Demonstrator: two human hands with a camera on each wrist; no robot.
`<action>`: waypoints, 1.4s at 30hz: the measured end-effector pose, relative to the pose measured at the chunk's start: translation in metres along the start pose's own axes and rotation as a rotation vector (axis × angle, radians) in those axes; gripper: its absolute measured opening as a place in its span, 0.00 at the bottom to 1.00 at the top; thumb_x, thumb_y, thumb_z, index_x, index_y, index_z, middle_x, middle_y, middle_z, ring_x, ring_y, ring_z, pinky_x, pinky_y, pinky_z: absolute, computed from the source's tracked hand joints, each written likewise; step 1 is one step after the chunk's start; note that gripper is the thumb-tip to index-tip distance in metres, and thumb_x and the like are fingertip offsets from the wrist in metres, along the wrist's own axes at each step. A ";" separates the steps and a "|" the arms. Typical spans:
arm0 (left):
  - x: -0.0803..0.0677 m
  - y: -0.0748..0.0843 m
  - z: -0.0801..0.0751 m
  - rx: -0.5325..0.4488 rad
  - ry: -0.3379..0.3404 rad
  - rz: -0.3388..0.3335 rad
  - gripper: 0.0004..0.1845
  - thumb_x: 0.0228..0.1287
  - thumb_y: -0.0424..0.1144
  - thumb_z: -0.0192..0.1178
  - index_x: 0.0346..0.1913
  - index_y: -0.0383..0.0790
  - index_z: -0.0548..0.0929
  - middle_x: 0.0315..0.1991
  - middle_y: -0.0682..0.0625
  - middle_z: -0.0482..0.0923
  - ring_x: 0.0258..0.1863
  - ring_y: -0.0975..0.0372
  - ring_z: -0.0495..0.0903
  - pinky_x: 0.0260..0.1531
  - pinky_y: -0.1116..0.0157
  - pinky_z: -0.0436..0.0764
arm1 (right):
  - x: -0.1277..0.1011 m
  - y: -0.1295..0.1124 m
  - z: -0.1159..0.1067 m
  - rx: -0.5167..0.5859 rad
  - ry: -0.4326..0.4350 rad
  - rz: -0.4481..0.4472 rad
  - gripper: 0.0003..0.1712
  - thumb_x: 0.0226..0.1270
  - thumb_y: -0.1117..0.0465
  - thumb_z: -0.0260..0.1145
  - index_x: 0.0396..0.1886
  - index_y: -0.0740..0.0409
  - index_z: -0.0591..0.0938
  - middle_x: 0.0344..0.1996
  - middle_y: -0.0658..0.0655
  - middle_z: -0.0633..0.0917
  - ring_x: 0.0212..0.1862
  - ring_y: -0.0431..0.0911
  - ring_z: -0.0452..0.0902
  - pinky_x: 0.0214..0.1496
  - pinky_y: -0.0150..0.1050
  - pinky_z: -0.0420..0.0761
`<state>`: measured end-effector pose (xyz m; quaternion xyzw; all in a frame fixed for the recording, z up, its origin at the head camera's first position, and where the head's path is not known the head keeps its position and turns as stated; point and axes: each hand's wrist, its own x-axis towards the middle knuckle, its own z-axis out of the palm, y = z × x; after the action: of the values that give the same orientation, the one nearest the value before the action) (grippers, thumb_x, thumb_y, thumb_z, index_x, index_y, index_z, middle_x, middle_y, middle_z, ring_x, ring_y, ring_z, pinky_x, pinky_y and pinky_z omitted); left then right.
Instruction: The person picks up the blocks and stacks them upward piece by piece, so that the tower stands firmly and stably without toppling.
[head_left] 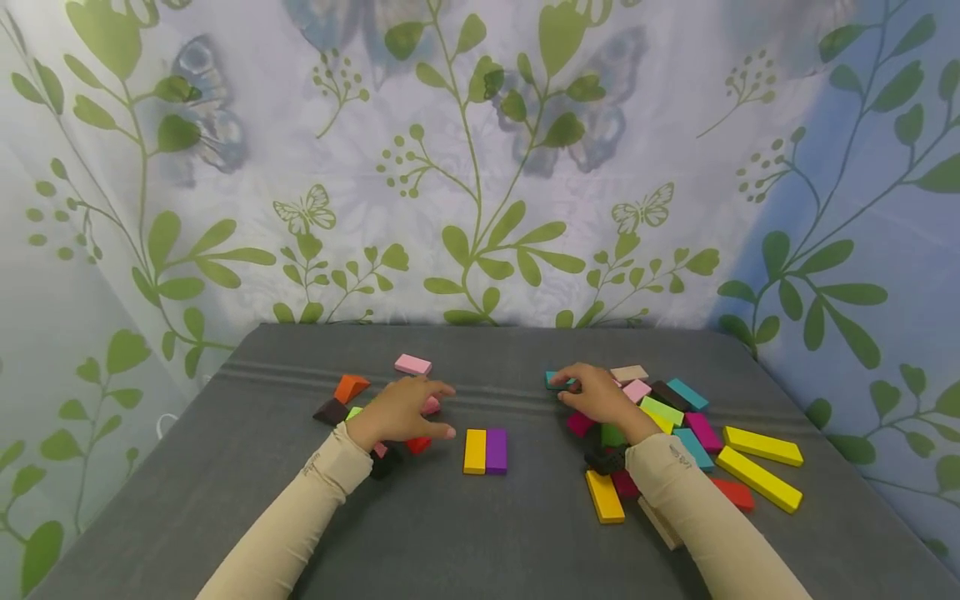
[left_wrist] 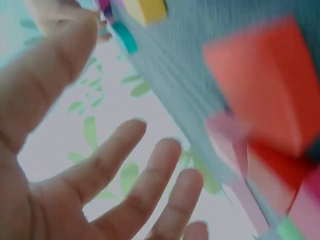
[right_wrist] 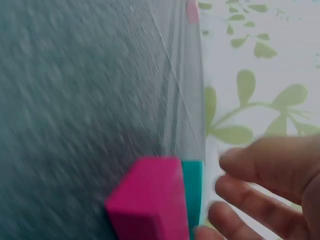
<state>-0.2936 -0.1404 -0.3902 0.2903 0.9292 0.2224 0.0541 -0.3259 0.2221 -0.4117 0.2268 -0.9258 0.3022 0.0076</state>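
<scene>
My left hand (head_left: 405, 410) hovers over a small group of blocks on the left, fingers spread and thumb held apart. Beneath it, partly covered, lie a red block (head_left: 418, 445) and a pink block (head_left: 431, 406). The left wrist view shows the empty palm beside an orange-red block (left_wrist: 260, 80). Over on the right, my right hand (head_left: 600, 394) has its fingers loosely bent near a teal block (head_left: 555, 381). In the right wrist view the fingertips come close to that block, behind a magenta block (right_wrist: 150, 195). Between the hands, a yellow-orange block (head_left: 475, 452) and a purple block (head_left: 497, 452) lie side by side.
A mixed pile surrounds the right forearm, including long yellow blocks (head_left: 759, 479) and an orange-yellow block (head_left: 604, 497). At the left are an orange triangular block (head_left: 350, 387) and a light pink block (head_left: 413, 364). A leaf-patterned curtain (head_left: 480, 167) hangs behind the grey table (head_left: 525, 542).
</scene>
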 end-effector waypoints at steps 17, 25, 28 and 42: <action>0.042 -0.047 -0.039 0.085 0.000 -0.567 0.38 0.67 0.60 0.69 0.64 0.29 0.83 0.63 0.34 0.83 0.60 0.41 0.82 0.63 0.39 0.76 | 0.035 0.013 -0.014 -0.210 -0.097 0.149 0.21 0.67 0.65 0.77 0.56 0.72 0.87 0.47 0.67 0.90 0.53 0.63 0.85 0.61 0.60 0.81; 0.063 -0.049 -0.033 0.120 -0.018 -0.614 0.40 0.65 0.62 0.71 0.66 0.30 0.84 0.67 0.34 0.81 0.62 0.40 0.81 0.65 0.39 0.76 | 0.040 0.000 -0.006 -0.055 -0.274 0.133 0.43 0.66 0.56 0.80 0.74 0.72 0.73 0.41 0.61 0.89 0.42 0.50 0.82 0.50 0.46 0.82; 0.068 -0.051 -0.030 0.132 -0.006 -0.631 0.38 0.66 0.61 0.71 0.64 0.31 0.85 0.66 0.33 0.81 0.63 0.39 0.80 0.65 0.39 0.75 | 0.041 -0.001 -0.006 0.049 -0.307 0.127 0.43 0.65 0.62 0.79 0.74 0.74 0.71 0.37 0.58 0.88 0.37 0.46 0.78 0.44 0.40 0.78; 0.073 -0.054 -0.027 0.154 0.059 -0.565 0.33 0.62 0.66 0.70 0.47 0.36 0.88 0.41 0.42 0.86 0.40 0.49 0.82 0.49 0.48 0.83 | 0.029 -0.001 0.000 -0.003 -0.215 0.106 0.35 0.61 0.60 0.83 0.64 0.71 0.80 0.39 0.59 0.84 0.40 0.50 0.78 0.49 0.46 0.82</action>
<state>-0.3878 -0.1494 -0.3885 0.0164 0.9885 0.1359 0.0646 -0.3516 0.2094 -0.4065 0.2087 -0.9324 0.2747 -0.1076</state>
